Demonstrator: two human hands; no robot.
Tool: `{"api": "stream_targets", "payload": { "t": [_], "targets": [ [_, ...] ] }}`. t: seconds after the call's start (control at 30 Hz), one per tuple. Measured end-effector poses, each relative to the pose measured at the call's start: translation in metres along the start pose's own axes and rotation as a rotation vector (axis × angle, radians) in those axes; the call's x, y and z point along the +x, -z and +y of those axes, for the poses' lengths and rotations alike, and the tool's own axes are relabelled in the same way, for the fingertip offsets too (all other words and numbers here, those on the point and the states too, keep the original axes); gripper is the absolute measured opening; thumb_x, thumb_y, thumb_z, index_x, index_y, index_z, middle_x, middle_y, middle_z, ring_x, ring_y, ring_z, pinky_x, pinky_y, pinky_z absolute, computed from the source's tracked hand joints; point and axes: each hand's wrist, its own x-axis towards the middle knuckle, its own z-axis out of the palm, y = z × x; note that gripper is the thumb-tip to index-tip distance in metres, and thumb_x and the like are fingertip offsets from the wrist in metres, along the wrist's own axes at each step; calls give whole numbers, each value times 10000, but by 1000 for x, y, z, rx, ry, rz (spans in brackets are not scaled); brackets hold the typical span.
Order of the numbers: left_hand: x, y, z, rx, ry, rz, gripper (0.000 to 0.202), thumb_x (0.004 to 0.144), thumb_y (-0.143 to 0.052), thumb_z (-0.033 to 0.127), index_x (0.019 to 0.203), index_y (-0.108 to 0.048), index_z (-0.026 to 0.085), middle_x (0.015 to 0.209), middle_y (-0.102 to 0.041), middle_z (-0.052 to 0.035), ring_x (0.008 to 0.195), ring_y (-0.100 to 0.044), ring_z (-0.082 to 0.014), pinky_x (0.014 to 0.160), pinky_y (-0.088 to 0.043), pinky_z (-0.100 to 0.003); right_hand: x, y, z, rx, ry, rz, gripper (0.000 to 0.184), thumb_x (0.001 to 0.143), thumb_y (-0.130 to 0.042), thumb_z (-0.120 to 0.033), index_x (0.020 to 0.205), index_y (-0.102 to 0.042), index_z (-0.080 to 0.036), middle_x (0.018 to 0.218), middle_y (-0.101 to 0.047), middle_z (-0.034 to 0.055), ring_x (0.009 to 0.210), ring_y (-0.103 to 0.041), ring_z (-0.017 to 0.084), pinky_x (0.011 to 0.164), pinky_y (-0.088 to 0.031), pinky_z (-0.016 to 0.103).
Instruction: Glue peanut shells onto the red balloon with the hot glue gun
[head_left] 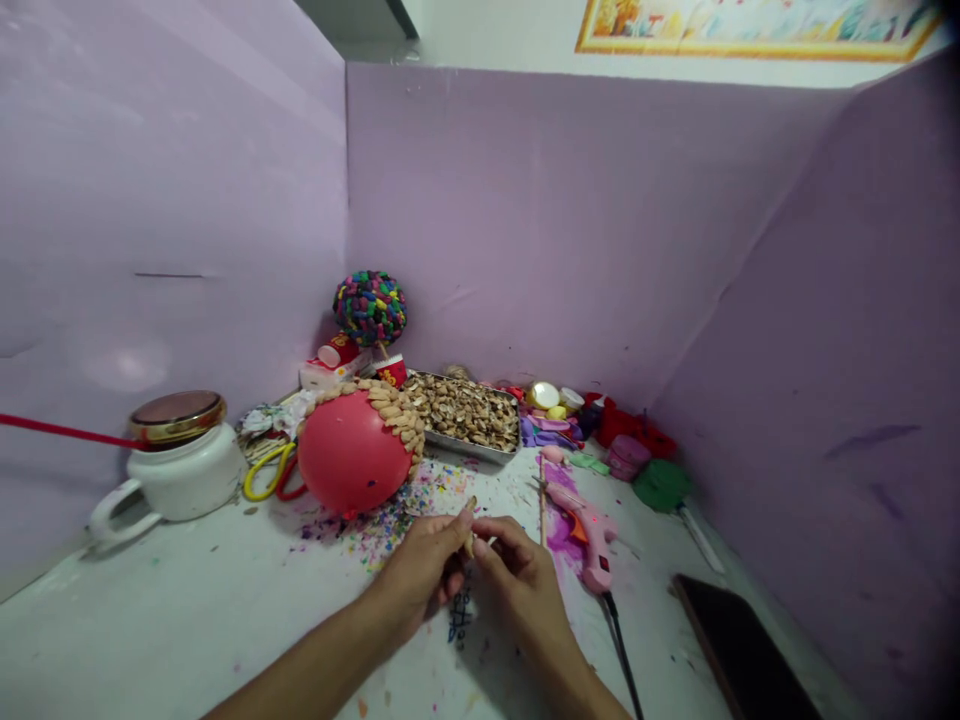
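My left hand [429, 562] and my right hand [523, 572] meet low in the middle of the view, just above the table. Between their fingertips is a small pale tan nutshell [470, 545], partly hidden, which looks like a pistachio shell. Thumbs and fingers of both hands are closed in a pinch on it. Beyond my left hand rests a red balloon [352, 452], its top and right side covered with overlapping tan shells. A metal tray [480, 452] heaped with similar shells stands behind. To the right of my right hand lies a pink glue gun [594, 540].
Yellow-handled scissors [264, 478] and a white mug [184, 475] with a gold-rimmed lid stand left. A multicoloured ball [370, 308] is at the back. A green lid [661, 485] and a dark phone [739, 645] lie right. Purple panels [562, 230] enclose the table.
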Motion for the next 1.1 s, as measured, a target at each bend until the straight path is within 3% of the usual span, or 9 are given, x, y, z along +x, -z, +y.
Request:
{"api": "stream_targets", "payload": {
  "t": [0.13, 0.43, 0.57, 0.7, 0.8, 0.87, 0.93, 1.03, 1.1],
  "targets": [
    [0, 0, -4, 35, 7, 39, 486, 640, -525, 642, 553, -461, 169, 301, -389, 64, 239, -259, -39, 293, -117, -180, -1, 3, -4, -91, -41, 87, 109, 712, -601, -267, 674, -640, -172, 665, -604, 32, 634, -548, 183, 594, -407, 287],
    [-4, -1, 0, -72, 27, -17, 341, 582, -627, 458, 566, -535, 130, 320, -425, 44, 264, -298, -40, 325, -150, -197, -4, 5, -7, -352, 14, 126, 196, 755, -537, -356, 705, -604, -179, 667, -594, 33, 561, -533, 170, 535, -413, 277],
    [-2, 0, -1, -132, 30, 17, 334, 549, -648, 447, 588, -523, 140, 378, -443, 55, 286, -320, -38, 325, -172, -192, 4, 25, -13, -431, -24, 113, 280, 747, -520, -447, 747, -636, -193, 725, -653, 51, 618, -576, 196, 591, -433, 293],
    [-4, 2, 2, -120, 11, 56, 340, 585, -633, 466, 600, -515, 147, 419, -459, 57, 297, -323, -29, 328, -162, -183, 16, 73, -29, -775, -199, 372, 381, 733, -466, -544, 837, -647, -226, 726, -673, 63, 640, -603, 238, 559, -412, 315],
    [-6, 2, 3, -62, 18, 53, 324, 649, -593, 460, 585, -510, 153, 363, -427, 60, 273, -286, -30, 330, -134, -188, 21, 98, -38, -1027, -488, 264, 477, 730, -376, -633, 722, -650, -242, 674, -682, 83, 668, -625, 285, 526, -385, 333],
    [-7, 1, 3, -47, 31, 60, 303, 674, -580, 437, 589, -513, 154, 352, -429, 59, 263, -271, -28, 332, -127, -189, 21, 104, -37, -1096, -602, 162, 562, 709, -332, -691, 659, -641, -224, 666, -688, 118, 710, -636, 319, 547, -392, 353],
    [-6, 1, 2, -43, 40, 60, 287, 685, -576, 421, 596, -517, 155, 350, -431, 61, 257, -260, -26, 333, -125, -189, 21, 105, -30, -1143, -627, 132, 598, 692, -335, -705, 700, -640, -190, 712, -694, 169, 748, -640, 349, 560, -399, 368],
    [-5, 1, -1, -41, 28, 50, 282, 665, -590, 416, 588, -512, 156, 346, -435, 56, 261, -286, -32, 332, -125, -186, 21, 106, -13, -1118, -600, 209, 566, 653, -458, -629, 830, -628, -119, 793, -681, 247, 792, -628, 396, 561, -400, 384],
    [-5, 2, -2, -32, 22, 43, 294, 652, -595, 427, 578, -508, 156, 338, -432, 54, 263, -293, -34, 331, -128, -183, 22, 109, -2, -1035, -579, 261, 499, 610, -540, -541, 821, -627, -98, 773, -676, 257, 784, -621, 412, 557, -394, 389]
  ]
}}
